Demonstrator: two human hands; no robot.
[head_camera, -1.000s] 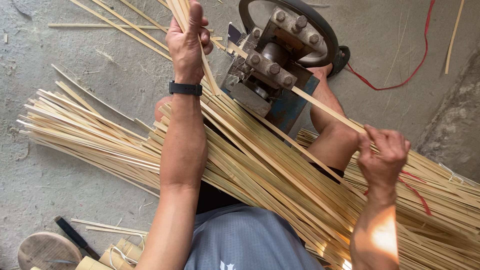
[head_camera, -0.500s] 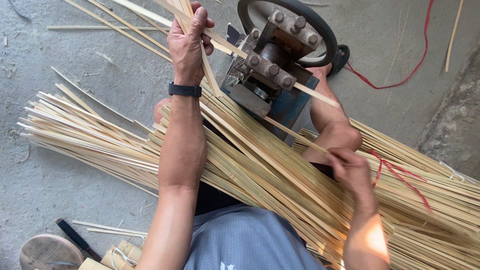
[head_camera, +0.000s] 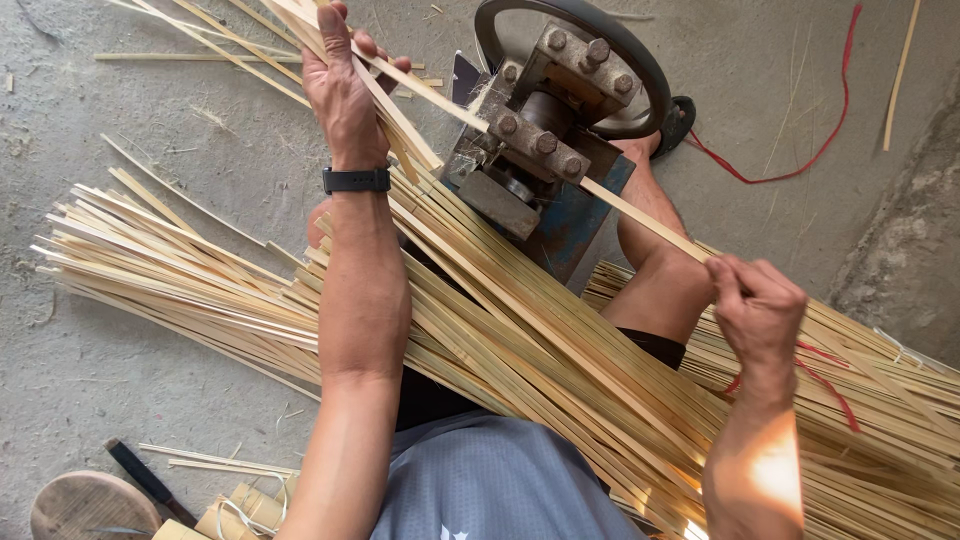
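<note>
Soft, even daylight fills the scene, and the shadows on the concrete floor (head_camera: 120, 330) are weak. One strong sun patch burns out the forearm just below the right hand (head_camera: 757, 310). The picture is sharp, with little blur at the edges.

Bamboo workshop; splitting machine (head_camera: 545, 150), strip bundles (head_camera: 200, 280) on concrete floor (head_camera: 120, 380)

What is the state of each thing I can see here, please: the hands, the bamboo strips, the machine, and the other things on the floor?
Left hand: closed around split strips beyond the machine.
Right hand: pinching one bamboo strip that enters the machine.
Splitting machine: strip passing through it.
Strip bundle: lying across the lap.
Wristwatch: worn on left wrist.
Red cord: loose on the floor.
</note>
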